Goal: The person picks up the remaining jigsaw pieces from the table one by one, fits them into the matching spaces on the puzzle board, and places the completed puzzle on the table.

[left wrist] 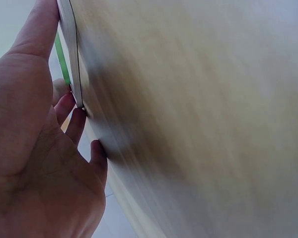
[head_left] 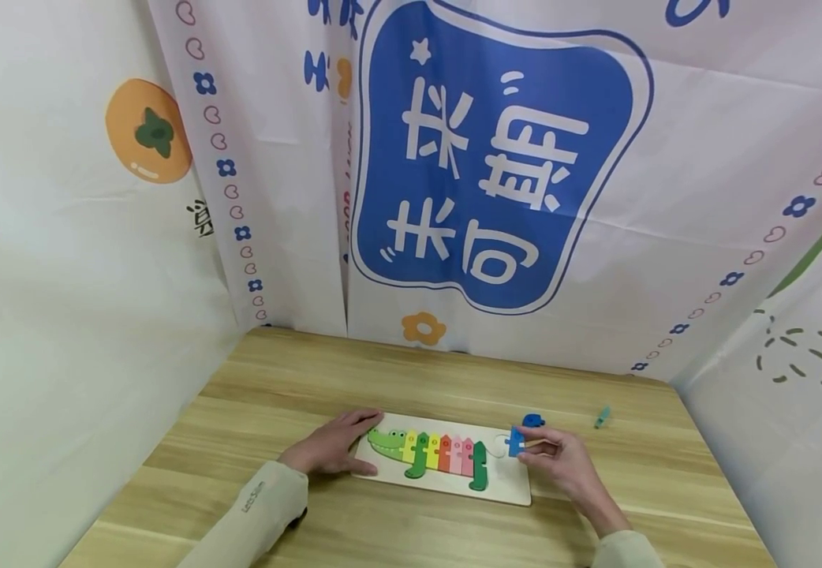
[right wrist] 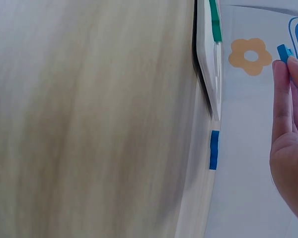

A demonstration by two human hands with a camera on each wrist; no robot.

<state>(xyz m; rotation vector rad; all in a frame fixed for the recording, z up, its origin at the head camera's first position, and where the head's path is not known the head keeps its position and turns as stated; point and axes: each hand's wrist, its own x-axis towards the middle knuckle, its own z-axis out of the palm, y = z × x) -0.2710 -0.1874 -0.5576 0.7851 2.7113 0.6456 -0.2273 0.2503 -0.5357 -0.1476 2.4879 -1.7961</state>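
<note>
A white wooden crocodile puzzle board (head_left: 509, 487) lies on the table, with a green head piece (head_left: 386, 443), yellow, orange and pink body pieces and green legs set in it. My left hand (head_left: 336, 443) holds the board's left end, thumb at the near corner and fingers at the far one. Over the board's right end, my right hand (head_left: 558, 461) pinches a blue puzzle piece (head_left: 516, 442) between thumb and fingertips. In the right wrist view this piece (right wrist: 285, 52) is held above the table, off the board.
A darker blue piece (head_left: 533, 420) lies on the wooden table (head_left: 382, 528) just beyond the board's far right corner. Farther right lies a small teal pointed piece (head_left: 602, 417). Printed cloth walls (head_left: 297, 276) enclose the table at the back and sides.
</note>
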